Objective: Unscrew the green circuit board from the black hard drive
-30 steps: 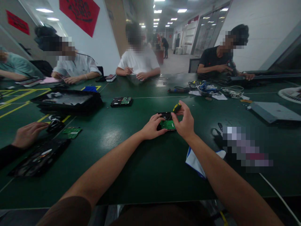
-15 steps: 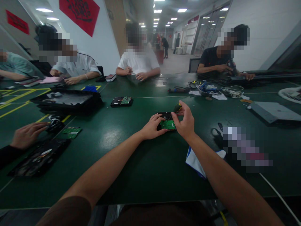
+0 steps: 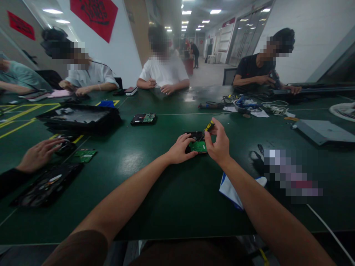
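A black hard drive [image 3: 197, 142] with a green circuit board on top lies on the dark green table [image 3: 172, 192] in front of me. My left hand [image 3: 181, 149] rests on its left edge, fingers curled and pressing it down. My right hand [image 3: 219, 143] is closed around a yellow and black screwdriver [image 3: 209, 126], whose tip points down at the drive's board.
Another drive [image 3: 143, 119] lies further back, next to a black tray [image 3: 79, 119]. A co-worker's hand [image 3: 40, 155] reaches over parts at the left. Cables and tools [image 3: 244, 104] sit at the back right, a grey panel [image 3: 323, 131] at the right, a white and blue cloth [image 3: 235, 192] by my right forearm.
My right hand's fingers have shifted on the screwdriver handle, which is turned slightly. The co-worker's hand at left has moved right toward a black part. The drive has stayed put.
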Action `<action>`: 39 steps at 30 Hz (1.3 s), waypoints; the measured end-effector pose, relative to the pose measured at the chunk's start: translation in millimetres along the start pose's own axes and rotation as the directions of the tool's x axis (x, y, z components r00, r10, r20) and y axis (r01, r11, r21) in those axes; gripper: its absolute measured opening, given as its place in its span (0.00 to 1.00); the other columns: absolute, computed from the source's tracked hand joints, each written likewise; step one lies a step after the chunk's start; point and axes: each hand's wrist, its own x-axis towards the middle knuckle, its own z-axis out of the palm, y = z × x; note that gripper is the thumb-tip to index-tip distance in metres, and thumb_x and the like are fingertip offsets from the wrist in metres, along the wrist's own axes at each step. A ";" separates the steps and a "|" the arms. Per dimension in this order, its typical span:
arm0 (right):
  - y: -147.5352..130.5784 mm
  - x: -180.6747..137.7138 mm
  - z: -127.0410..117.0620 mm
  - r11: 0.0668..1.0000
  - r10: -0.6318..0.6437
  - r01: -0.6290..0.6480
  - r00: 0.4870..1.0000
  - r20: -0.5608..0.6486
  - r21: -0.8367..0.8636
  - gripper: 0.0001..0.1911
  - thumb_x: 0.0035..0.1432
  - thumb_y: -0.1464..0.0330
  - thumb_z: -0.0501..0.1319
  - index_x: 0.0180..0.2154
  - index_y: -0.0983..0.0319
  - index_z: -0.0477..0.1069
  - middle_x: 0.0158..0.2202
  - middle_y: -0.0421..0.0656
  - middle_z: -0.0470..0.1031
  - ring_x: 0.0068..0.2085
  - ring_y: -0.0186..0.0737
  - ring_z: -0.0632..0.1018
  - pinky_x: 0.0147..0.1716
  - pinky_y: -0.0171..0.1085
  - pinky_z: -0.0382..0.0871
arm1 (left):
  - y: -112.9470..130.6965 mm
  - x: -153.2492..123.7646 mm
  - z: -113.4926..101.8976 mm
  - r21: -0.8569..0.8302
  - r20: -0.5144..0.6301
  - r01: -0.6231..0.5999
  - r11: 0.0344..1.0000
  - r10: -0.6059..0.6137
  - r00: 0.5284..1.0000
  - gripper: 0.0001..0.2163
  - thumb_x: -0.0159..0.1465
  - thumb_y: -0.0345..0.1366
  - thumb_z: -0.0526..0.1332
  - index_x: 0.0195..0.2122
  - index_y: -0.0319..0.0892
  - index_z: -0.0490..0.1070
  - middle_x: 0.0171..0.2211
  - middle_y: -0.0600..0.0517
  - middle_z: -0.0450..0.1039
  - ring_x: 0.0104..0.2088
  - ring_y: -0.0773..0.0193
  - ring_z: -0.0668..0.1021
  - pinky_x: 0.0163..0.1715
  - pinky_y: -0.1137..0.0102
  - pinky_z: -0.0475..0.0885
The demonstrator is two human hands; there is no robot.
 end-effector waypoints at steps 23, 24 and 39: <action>-1.3 -0.1 0.7 1.000 -0.024 0.024 1.000 0.011 0.005 0.31 0.71 0.62 0.58 0.71 0.53 0.55 0.64 0.53 0.71 0.51 0.51 0.82 0.50 0.53 0.83 | -0.6 0.8 0.7 -0.001 0.001 -0.002 1.000 0.002 1.000 0.29 0.65 0.51 0.68 0.63 0.44 0.68 0.73 0.39 0.58 0.75 0.39 0.56 0.73 0.41 0.55; -1.4 -0.1 0.9 1.000 -0.016 0.016 1.000 0.017 0.015 0.31 0.72 0.62 0.58 0.72 0.53 0.54 0.64 0.52 0.71 0.51 0.50 0.82 0.51 0.53 0.83 | -0.6 0.9 0.9 0.000 0.001 -0.002 1.000 0.002 1.000 0.29 0.65 0.51 0.69 0.63 0.45 0.68 0.73 0.39 0.58 0.75 0.39 0.56 0.73 0.41 0.55; -0.6 1.0 -0.7 1.000 -0.003 0.003 0.999 0.032 -0.023 0.35 0.72 0.60 0.57 0.75 0.54 0.48 0.68 0.53 0.69 0.56 0.52 0.81 0.54 0.54 0.81 | 2.3 0.6 -1.2 -0.003 -0.004 -0.003 1.000 0.003 1.000 0.29 0.65 0.51 0.68 0.63 0.44 0.68 0.73 0.38 0.58 0.75 0.39 0.56 0.73 0.42 0.56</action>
